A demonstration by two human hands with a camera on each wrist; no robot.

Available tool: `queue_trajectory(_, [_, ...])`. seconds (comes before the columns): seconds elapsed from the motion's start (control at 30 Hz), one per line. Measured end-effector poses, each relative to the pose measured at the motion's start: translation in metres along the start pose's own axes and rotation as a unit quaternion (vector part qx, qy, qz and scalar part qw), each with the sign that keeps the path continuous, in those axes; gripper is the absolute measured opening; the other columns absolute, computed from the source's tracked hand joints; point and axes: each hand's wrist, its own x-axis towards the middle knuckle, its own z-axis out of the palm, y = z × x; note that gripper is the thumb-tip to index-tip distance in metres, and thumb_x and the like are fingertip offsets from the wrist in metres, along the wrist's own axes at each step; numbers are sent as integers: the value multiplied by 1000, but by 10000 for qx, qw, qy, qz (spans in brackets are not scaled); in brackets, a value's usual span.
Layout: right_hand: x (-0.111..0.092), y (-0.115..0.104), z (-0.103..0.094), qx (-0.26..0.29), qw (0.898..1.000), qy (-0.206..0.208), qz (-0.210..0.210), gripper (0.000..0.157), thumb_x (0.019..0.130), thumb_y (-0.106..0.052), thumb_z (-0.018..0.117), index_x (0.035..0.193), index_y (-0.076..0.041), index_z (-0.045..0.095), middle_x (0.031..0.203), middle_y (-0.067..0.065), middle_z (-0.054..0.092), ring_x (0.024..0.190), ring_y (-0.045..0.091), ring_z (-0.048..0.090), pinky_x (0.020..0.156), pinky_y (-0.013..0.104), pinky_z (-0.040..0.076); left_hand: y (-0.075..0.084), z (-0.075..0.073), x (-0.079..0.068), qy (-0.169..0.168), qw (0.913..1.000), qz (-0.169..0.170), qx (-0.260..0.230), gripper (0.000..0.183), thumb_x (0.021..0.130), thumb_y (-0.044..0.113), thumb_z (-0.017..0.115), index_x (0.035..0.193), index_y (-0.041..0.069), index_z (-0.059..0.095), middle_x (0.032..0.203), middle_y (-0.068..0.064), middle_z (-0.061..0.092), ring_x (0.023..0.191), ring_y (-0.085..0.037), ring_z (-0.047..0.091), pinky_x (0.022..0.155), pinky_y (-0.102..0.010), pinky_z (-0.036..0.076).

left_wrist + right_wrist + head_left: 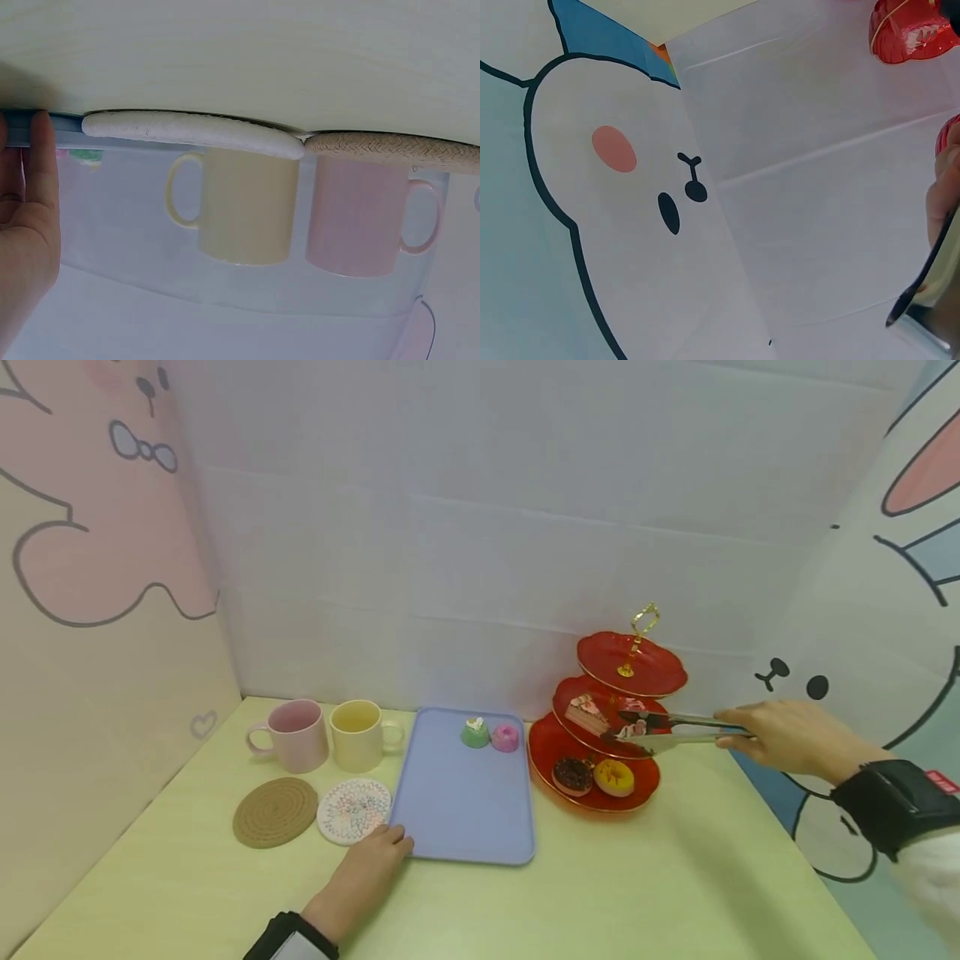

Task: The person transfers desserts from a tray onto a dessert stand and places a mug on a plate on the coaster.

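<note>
My right hand (787,739) grips metal tongs (697,721). Their tips reach over the middle tier of a red tiered stand (551,752), around a cake slice (632,728) with pink topping; whether they touch it I cannot tell. Another cake slice (587,715) lies to its left. On the bottom tier sit a chocolate donut (572,776) and a yellow donut (614,777). My left hand (367,868) holds the near left corner of a lavender tray (465,810), its fingers (43,165) at the rim. The tray carries a green cake (475,733) and a pink ring-shaped cake (506,737).
Left of the tray stand a pink mug (298,737) and a yellow mug (357,737). In front of them lie a brown woven coaster (275,812) and a white patterned coaster (355,811). White sheeting (450,568) rises behind the table, with cartoon-printed panels at both sides.
</note>
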Motion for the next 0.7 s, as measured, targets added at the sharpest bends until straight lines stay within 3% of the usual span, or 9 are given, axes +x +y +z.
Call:
queue_trajectory(0.3, [7,2,5,-110,9999,-15,-26,46,81,-29,65,117,-2,61,108,27,64,73,31,64,47,36,52,1,0,1,-80,10000,-41,-26,20,62,-8,65,76,6,63,71,-1,53,65,-18,49,53,-31,50])
queue_trajectory(0.57, [11,4,10,-164,9998,-46,113,52,79,-38,65,116,-2,61,97,17,68,63,18,58,42,27,43,2,-2,1,-178,9998,-78,-43,20,63,-8,64,77,6,63,71,-1,53,65,-18,49,53,-31,50])
queue_trajectory(0.7, [12,5,12,-179,9997,-61,178,54,77,-39,66,115,-1,61,90,12,67,59,15,55,41,27,44,1,-3,1,-74,10000,3,1,20,62,-8,65,76,6,63,71,-1,53,64,-17,49,52,-30,50])
